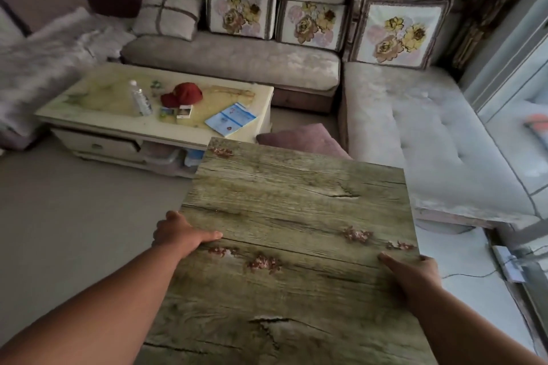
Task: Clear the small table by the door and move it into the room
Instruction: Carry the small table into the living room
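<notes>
Hands grip a small table (296, 246) by the opposite side edges of its bare, wood-grain top as a person carries it into a sitting room. The left hand (181, 234) clamps the left edge, thumb flat on the surface and fingers curled out of sight beneath; the right hand (415, 272) holds the right edge the same way, thumb on top. Nothing lies on the top, so the clearing appears done and the carrying under way.

Taking the coffee table (154, 104) as the landmark: the small table is just on the near side of its right end, their corners close in this view. On the coffee table stand a plastic bottle (139, 98), a red cap (184, 95) and a blue booklet (231, 119). A pink cushion (299, 139) lies on the floor to its right, directly beyond the small table's far edge, with the corner sofa (400, 133) behind and to the right.

Risks, as judged from here: the legs are hidden under the top, so they could catch the cushion or knock the coffee table's corner if the carrier steps forward blind. A thumbs-over edge grip could also slip should the table tilt.
</notes>
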